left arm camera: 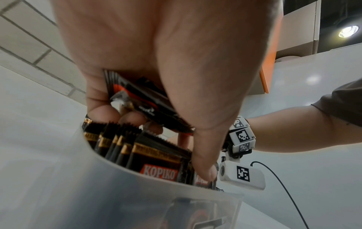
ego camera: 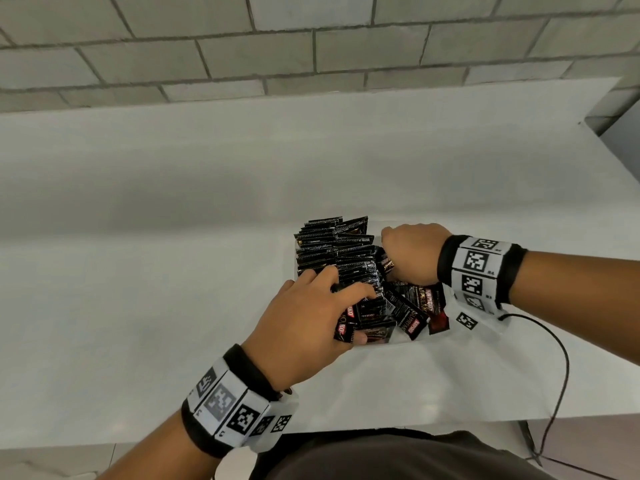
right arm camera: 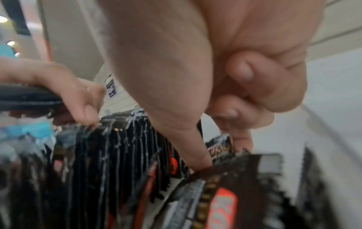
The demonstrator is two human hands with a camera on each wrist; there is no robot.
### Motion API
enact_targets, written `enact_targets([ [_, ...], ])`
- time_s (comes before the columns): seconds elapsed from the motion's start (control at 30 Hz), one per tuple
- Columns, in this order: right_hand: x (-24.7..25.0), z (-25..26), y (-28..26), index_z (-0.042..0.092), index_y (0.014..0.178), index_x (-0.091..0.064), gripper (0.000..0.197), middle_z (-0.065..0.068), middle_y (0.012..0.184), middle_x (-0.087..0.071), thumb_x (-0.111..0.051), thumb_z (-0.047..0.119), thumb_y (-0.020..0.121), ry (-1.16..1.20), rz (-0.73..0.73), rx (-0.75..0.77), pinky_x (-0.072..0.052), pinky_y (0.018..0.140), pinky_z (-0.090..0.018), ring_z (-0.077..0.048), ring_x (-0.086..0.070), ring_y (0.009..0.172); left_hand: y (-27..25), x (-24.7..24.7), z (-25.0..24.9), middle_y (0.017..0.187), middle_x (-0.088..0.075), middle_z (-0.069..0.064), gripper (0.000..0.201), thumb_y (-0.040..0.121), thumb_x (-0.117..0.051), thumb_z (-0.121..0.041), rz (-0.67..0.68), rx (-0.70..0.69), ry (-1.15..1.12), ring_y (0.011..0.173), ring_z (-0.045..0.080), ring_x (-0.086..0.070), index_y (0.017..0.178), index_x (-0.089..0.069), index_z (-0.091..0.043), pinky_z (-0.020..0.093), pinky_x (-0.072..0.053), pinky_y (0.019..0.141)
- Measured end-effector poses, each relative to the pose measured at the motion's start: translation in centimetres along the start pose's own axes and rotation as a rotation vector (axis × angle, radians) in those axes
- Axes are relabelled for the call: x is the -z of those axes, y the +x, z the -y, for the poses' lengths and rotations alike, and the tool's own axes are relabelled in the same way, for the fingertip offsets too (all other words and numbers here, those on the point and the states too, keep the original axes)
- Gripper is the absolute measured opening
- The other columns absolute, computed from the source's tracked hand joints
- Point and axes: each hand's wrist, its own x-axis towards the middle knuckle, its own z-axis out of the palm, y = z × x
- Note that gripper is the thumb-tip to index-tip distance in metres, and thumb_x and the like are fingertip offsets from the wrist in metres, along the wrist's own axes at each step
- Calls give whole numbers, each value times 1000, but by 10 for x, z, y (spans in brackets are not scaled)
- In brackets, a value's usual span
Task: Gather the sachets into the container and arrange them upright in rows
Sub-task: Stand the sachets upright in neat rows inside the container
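Observation:
Black Kopiko sachets [ego camera: 332, 251] stand upright in two rows at the far end of a translucent container [left arm camera: 109, 164]. More sachets [ego camera: 412, 313] lie loose and flat at its near right. My left hand [ego camera: 360, 313] reaches in from the near side and grips a small stack of sachets [left arm camera: 137, 100] against the palm, its thumb [left arm camera: 205, 170] pressing down among the standing ones. My right hand [ego camera: 389, 258] hovers over the right side, thumb and forefinger pinching the top of one sachet [right arm camera: 219, 148] while the other fingers are curled.
The container sits on a white table [ego camera: 173, 271] that runs back to a grey brick wall [ego camera: 311, 46]. A black cable [ego camera: 561, 362] trails from my right wrist over the table's near edge. Bare tabletop lies left of and behind the container.

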Motion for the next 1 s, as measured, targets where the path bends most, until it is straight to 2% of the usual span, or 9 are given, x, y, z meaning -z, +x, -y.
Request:
enact_targets([
  [0.13,0,1,1,12,87,-59,25,0,79,-57,-65,36,93,32,61,-17,-38,52,-26,-18,-54,65,0,0,0,114,-38,-13,55,90,-57,-65,-2,-1,7,103,14,-41,139,-33,-56,33,-42,93],
  [0.27,2,3,0,5,113,-58,33,-6,98,-62,-66,31,93,36,69,21,-41,59,-29,-22,-56,78,1,-1,1,114,-37,-14,56,90,-57,-65,-6,-6,12,103,13,-40,139,-32,-56,32,-42,93],
  [0.33,3,3,1,6,112,-61,32,-3,91,-58,-66,30,94,42,96,36,-37,53,-25,-22,-56,79,0,-1,1,114,-37,-14,56,91,-57,-65,-7,-10,10,103,12,-39,140,-31,-56,32,-41,93],
  [0.4,3,2,4,11,93,-61,22,1,79,-54,-68,32,93,43,111,25,-34,50,-24,-20,-55,73,0,-1,1,115,-37,-14,56,90,-57,-65,-11,-11,9,102,12,-38,140,-31,-57,32,-41,93],
  [0.47,4,2,6,15,72,-51,33,2,70,-50,-69,33,92,60,118,-3,-35,49,-25,-15,-49,60,-1,-1,1,113,-36,-14,56,90,-58,-65,-15,-12,11,102,12,-38,140,-32,-57,32,-41,93],
  [0.57,12,-4,6,11,71,-57,34,0,64,-53,-71,35,90,126,103,-47,-37,49,-24,-15,-48,55,-2,-1,1,112,-34,-15,56,90,-58,-64,-20,-18,10,102,11,-38,140,-33,-57,32,-41,94],
  [0.7,32,-22,-3,5,86,-71,38,-6,74,-69,-76,43,85,203,30,-67,-44,54,-26,-21,-62,65,-3,0,1,112,-37,-14,58,89,-56,-68,-32,-29,-11,102,12,-40,141,-34,-55,35,-44,94],
  [0.83,49,-48,-21,16,79,-67,31,-2,71,-67,-79,44,82,308,-61,-89,-39,55,-28,-18,-60,67,-5,10,1,110,-39,-13,63,85,-48,-81,-69,-50,-141,99,11,-44,142,-31,-59,35,-48,90],
  [1.0,82,-65,-57,23,84,-66,26,5,74,-64,-79,46,80,497,-342,-144,-34,54,-28,-10,-57,66,-7,36,7,100,-45,-14,42,87,-53,-75,-314,-31,-502,85,3,-50,120,-48,-50,17,-41,75],
])
